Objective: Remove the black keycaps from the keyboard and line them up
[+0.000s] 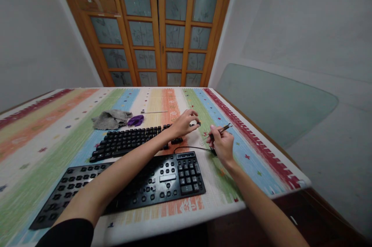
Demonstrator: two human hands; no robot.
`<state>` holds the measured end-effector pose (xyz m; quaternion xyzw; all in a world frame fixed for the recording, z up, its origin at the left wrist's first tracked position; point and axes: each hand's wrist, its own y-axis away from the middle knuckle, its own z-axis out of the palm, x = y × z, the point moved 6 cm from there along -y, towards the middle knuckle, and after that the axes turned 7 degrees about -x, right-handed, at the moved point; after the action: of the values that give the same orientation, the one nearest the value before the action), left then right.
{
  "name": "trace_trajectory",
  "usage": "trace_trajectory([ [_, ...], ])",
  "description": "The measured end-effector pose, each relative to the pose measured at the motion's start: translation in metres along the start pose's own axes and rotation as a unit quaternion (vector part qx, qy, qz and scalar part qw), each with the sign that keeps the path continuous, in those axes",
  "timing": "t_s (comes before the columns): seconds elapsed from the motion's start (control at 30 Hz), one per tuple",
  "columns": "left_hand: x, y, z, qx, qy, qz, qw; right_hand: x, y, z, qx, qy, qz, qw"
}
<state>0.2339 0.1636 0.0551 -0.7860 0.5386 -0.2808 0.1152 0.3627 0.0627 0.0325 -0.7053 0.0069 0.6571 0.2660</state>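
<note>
A black keyboard [167, 178] lies near the table's front edge, most of its keycaps off and bare switch posts showing; the number pad on its right still carries caps. Behind it, loose black keycaps [128, 138] are laid out in rows. My left hand [186, 121] reaches across the keyboard to the right end of these rows, thumb and fingers closed around a small dark keycap [198, 123]. To its right, my right hand [223, 144] is wrapped round a thin keycap puller [222, 128], whose wire loops stick out toward the left.
A grey cloth [112, 119] and a purple cloth [135, 120] lie behind the keycaps, beside a thin rod [155, 112]. The keyboard's black cable [192, 147] runs right, beneath my right hand. A striped tablecloth [250, 173] covers the table; wooden glazed doors [159, 22] stand beyond.
</note>
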Motion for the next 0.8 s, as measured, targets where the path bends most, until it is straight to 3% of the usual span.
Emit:
trace_trajectory([
  [0.23, -0.027, -0.014, 0.039, -0.091, -0.121, -0.041, 0.988, 0.003, 0.001, -0.003, -0.004, -0.001, 0.0, 1.0],
  [0.8, -0.037, -0.015, 0.053, -0.086, -0.158, -0.081, 0.98, 0.005, 0.003, -0.003, -0.009, -0.018, -0.004, 1.0],
])
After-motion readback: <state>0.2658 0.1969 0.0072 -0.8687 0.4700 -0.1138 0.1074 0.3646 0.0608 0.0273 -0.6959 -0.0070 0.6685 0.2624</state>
